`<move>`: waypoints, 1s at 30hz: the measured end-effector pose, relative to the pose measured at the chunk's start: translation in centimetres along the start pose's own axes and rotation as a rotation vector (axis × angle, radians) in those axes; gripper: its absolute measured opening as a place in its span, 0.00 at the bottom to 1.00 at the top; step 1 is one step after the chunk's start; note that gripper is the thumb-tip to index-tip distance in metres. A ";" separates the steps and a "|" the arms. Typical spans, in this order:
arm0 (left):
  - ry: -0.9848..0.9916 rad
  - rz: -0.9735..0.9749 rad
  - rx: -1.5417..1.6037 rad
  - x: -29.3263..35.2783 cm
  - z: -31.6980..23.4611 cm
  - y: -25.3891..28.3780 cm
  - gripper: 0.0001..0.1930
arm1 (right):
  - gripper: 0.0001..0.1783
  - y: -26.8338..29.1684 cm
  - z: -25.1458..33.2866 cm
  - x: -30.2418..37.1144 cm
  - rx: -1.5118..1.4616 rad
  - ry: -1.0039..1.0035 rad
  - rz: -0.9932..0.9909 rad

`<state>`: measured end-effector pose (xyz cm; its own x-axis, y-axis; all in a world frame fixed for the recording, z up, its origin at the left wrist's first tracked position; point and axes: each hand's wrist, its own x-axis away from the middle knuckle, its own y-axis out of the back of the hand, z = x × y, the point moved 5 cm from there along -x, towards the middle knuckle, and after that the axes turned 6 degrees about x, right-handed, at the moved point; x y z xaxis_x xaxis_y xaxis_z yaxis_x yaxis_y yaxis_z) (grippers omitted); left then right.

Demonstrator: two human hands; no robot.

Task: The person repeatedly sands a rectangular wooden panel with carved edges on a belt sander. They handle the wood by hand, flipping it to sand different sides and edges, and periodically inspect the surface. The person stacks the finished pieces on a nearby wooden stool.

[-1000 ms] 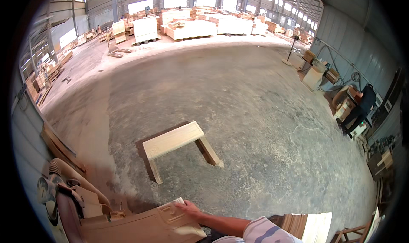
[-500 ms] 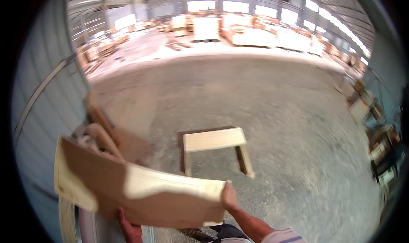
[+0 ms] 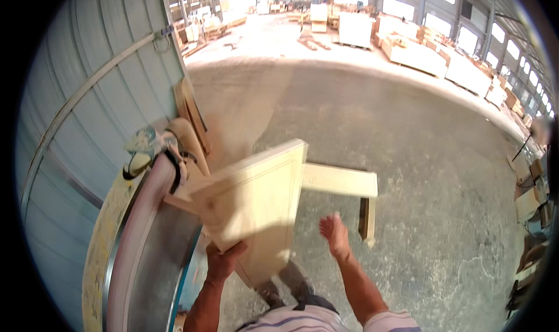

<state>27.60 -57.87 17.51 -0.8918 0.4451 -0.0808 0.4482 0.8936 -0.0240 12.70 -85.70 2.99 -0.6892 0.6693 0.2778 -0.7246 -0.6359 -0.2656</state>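
Note:
My left hand (image 3: 224, 261) grips the lower left edge of a pale wooden panel (image 3: 259, 201). The panel is tilted up in front of me, with a line running just inside its border and shadow over its lower part. My right hand (image 3: 334, 232) is raised to the right of the panel, apart from it, fingers loosely spread and holding nothing. Beyond that hand, a low wooden trestle (image 3: 340, 179) stands on the floor. The panel covers the trestle's left end.
At my left is a machine with a long pinkish belt (image 3: 140, 233) and a beige hose (image 3: 187, 135). Behind it rises a corrugated metal wall (image 3: 75, 105), with boards (image 3: 191, 114) leaning near its end. Wood pieces (image 3: 530, 201) line the right side; pale stacks (image 3: 410, 55) stand far off.
The panel has swung from lying crosswise to standing up steeply. My right hand has let go of its right end and is apart from it. The view has turned left.

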 end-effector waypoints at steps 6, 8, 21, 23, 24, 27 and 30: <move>0.166 0.160 -0.248 3.0 4.1 1.6 0.19 | 0.37 -8.9 10.1 2.7 -0.406 0.133 0.241; 0.206 0.161 -0.161 3.6 6.1 3.7 0.19 | 0.36 -9.7 9.3 4.0 -0.422 0.102 0.275; 0.285 0.131 -0.117 5.0 9.7 4.4 0.19 | 0.32 -10.5 8.8 7.0 0.020 0.210 0.172; 0.275 0.154 -0.115 5.1 11.1 4.4 0.19 | 0.30 -10.4 8.5 7.4 0.025 0.166 0.110; 0.278 0.159 -0.088 5.1 11.3 4.4 0.19 | 0.29 -9.9 8.4 7.2 0.028 0.126 0.102; 0.283 0.187 0.016 5.2 11.4 4.0 0.19 | 0.26 -9.1 7.8 7.4 -0.106 0.117 0.078; 0.269 0.210 0.016 5.2 11.6 4.0 0.19 | 0.26 -9.1 7.9 7.4 -0.162 0.085 0.062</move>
<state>25.46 -52.65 5.45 -0.7630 0.6207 0.1804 0.6230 0.7806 -0.0506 14.19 -77.97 14.73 -0.7250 0.6652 0.1786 -0.6661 -0.6113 -0.4273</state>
